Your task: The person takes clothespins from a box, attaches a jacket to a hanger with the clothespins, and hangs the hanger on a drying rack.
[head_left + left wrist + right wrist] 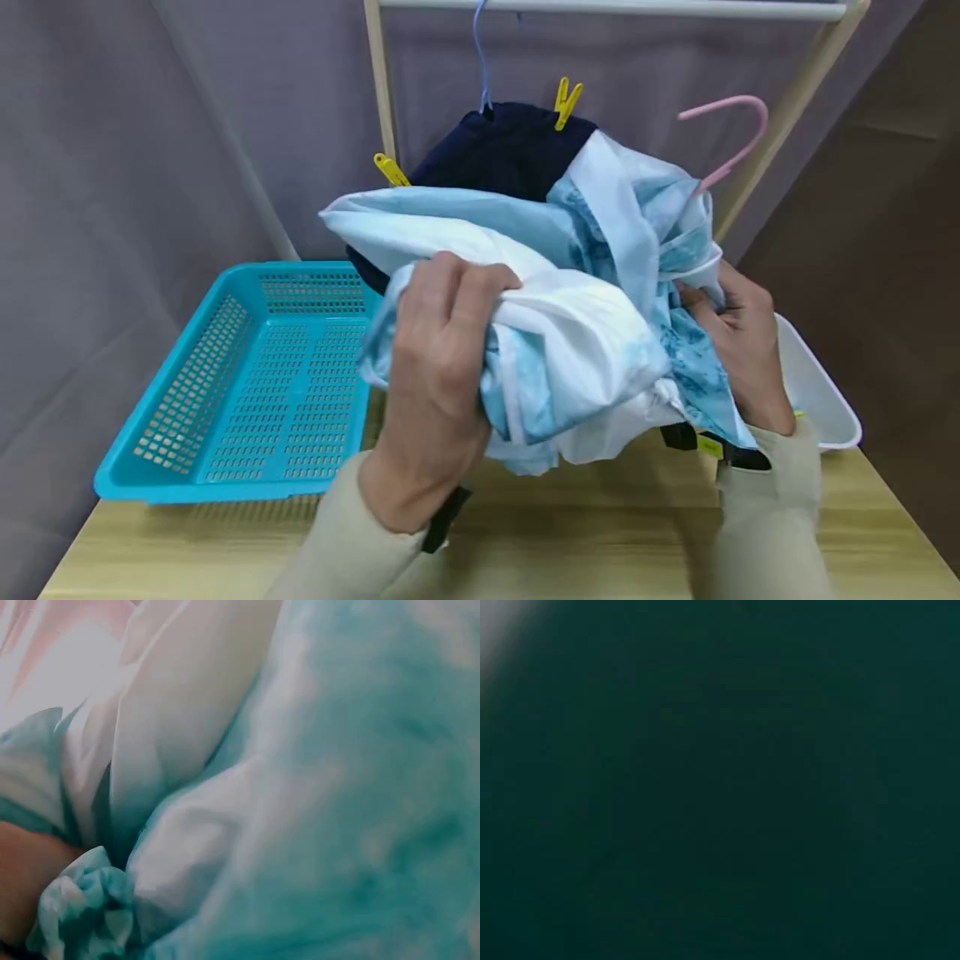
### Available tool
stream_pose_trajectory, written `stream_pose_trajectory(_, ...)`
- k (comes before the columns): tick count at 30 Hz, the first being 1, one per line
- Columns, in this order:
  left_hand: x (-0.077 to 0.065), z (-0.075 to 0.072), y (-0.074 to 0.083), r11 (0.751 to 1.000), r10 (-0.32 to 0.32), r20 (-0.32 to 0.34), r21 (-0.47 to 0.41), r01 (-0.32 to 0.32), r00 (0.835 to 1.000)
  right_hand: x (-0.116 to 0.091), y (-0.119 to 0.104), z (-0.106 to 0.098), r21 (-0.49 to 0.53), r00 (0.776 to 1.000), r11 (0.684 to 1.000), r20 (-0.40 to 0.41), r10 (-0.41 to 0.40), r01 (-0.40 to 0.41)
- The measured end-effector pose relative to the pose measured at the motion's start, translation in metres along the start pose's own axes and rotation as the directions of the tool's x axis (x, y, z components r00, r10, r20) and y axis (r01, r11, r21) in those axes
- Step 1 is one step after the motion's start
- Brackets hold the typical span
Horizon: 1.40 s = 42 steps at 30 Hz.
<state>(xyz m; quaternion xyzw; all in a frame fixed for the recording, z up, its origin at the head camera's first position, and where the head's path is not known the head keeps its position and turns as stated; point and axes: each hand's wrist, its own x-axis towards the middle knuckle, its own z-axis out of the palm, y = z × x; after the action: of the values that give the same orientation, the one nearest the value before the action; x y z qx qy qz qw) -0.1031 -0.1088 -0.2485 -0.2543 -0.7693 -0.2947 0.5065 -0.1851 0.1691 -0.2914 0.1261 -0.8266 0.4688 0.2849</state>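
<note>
A blue-and-white tie-dye garment (pixel 585 358) hangs bunched between both hands above the table. My left hand (pixel 446 350) grips a thick fold of it, thumb toward the right. At the garment's right side, my right hand (pixel 738 342) holds the cloth with curled fingers, just below where a pink hanger (pixel 738 102) pokes out hook-up. Folds hide the rest of this hanger. In the left wrist view the garment (pixel 360 787) fills most of the picture, with part of a hand (pixel 30 877) at lower left. The right wrist view is almost wholly dark, covered up close.
Behind the garment, a dark navy garment (pixel 502 154) hangs on a blue hanger (pixel 482 58) with yellow clothespins (pixel 566 104), under the rack's white bar (pixel 615 8). A turquoise basket (pixel 120 454) stands left on the wooden table (pixel 585 533); a white basin (pixel 821 392) stands right.
</note>
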Motion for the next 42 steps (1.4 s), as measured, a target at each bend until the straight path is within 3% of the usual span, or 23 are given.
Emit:
stream_pose_trajectory(4, -0.011, 0.039, 0.0, 0.975, -0.118, -0.02, -0.193, 0.112, 0.993, -0.007, 0.014, -0.012, -0.027, 0.993, 0.997, -0.088, 0.073, -0.076)
stream_pose_trajectory(9, -0.033, 0.088, -0.023, 0.878, -0.291, 0.038, -0.387, 0.283, 0.956, -0.014, 0.021, -0.024, -0.109, 0.979, 0.982, -0.151, 0.137, -0.154)
stream_pose_trajectory(11, -0.046, 0.105, -0.035, 0.854, -0.335, 0.082, -0.395, 0.339, 0.939, -0.016, 0.025, -0.025, -0.137, 0.979, 0.979, -0.158, 0.129, -0.152)
stream_pose_trajectory(14, -0.072, 0.125, -0.049, 0.842, -0.393, 0.149, -0.339, 0.42, 0.907, -0.015, 0.032, -0.023, -0.13, 0.983, 0.987, -0.169, 0.068, -0.091)
stream_pose_trajectory(17, -0.097, 0.142, -0.062, 0.82, -0.47, 0.218, -0.252, 0.514, 0.855, -0.011, 0.037, -0.016, -0.092, 0.986, 0.996, -0.167, -0.022, 0.006)
stream_pose_trajectory(19, -0.112, 0.151, -0.071, 0.788, -0.52, 0.267, -0.216, 0.576, 0.811, -0.008, 0.037, -0.008, -0.073, 0.985, 0.995, -0.156, -0.077, 0.067)
stream_pose_trajectory(22, -0.127, 0.16, -0.082, 0.751, -0.579, 0.352, -0.12, 0.649, 0.735, -0.006, 0.034, 0.003, -0.083, 0.989, 0.993, -0.111, -0.099, 0.09)
stream_pose_trajectory(23, -0.129, 0.16, -0.085, 0.736, -0.602, 0.384, -0.072, 0.673, 0.7, -0.006, 0.033, 0.006, -0.099, 0.992, 0.992, -0.092, -0.087, 0.078)
stream_pose_trajectory(25, -0.129, 0.156, -0.09, 0.706, -0.643, 0.452, 0.037, 0.707, 0.618, -0.007, 0.03, 0.011, -0.133, 0.997, 0.99, -0.056, -0.045, 0.038)
stream_pose_trajectory(29, -0.112, 0.132, -0.091, 0.661, -0.671, 0.614, 0.241, 0.711, 0.416, -0.009, 0.025, 0.015, -0.175, 0.998, 0.983, -0.045, 0.049, -0.056)
stream_pose_trajectory(30, -0.105, 0.124, -0.09, 0.66, -0.659, 0.65, 0.258, 0.705, 0.379, -0.009, 0.023, 0.016, -0.174, 0.996, 0.982, -0.052, 0.066, -0.074)
stream_pose_trajectory(32, -0.093, 0.106, -0.088, 0.664, -0.625, 0.71, 0.267, 0.699, 0.323, -0.01, 0.021, 0.016, -0.173, 0.994, 0.979, -0.06, 0.095, -0.104)
stream_pose_trajectory(34, -0.081, 0.088, -0.086, 0.666, -0.598, 0.742, 0.252, 0.702, 0.301, -0.01, 0.019, 0.016, -0.169, 0.994, 0.98, -0.051, 0.101, -0.109)
stream_pose_trajectory(35, -0.075, 0.079, -0.085, 0.676, -0.589, 0.746, 0.245, 0.695, 0.31, -0.01, 0.019, 0.015, -0.171, 0.995, 0.98, -0.04, 0.093, -0.098)
stream_pose_trajectory(36, -0.07, 0.071, -0.085, 0.696, -0.577, 0.739, 0.222, 0.683, 0.348, -0.01, 0.019, 0.015, -0.175, 0.996, 0.981, -0.024, 0.083, -0.086)
stream_pose_trajectory(37, -0.066, 0.064, -0.085, 0.725, -0.562, 0.72, 0.192, 0.661, 0.407, -0.011, 0.018, 0.014, -0.176, 0.998, 0.982, -0.007, 0.066, -0.066)
stream_pose_trajectory(38, -0.062, 0.058, -0.085, 0.757, -0.55, 0.684, 0.165, 0.632, 0.48, -0.011, 0.017, 0.013, -0.171, 0.999, 0.984, 0.009, 0.041, -0.039)
stream_pose_trajectory(41, -0.055, 0.045, -0.091, 0.865, -0.471, 0.501, 0.098, 0.493, 0.726, -0.01, 0.015, 0.014, -0.119, 0.998, 0.991, 0.039, -0.05, 0.054)
stream_pose_trajectory(42, -0.055, 0.043, -0.094, 0.894, -0.432, 0.431, 0.091, 0.438, 0.792, -0.01, 0.014, 0.015, -0.09, 0.996, 0.993, 0.04, -0.077, 0.081)
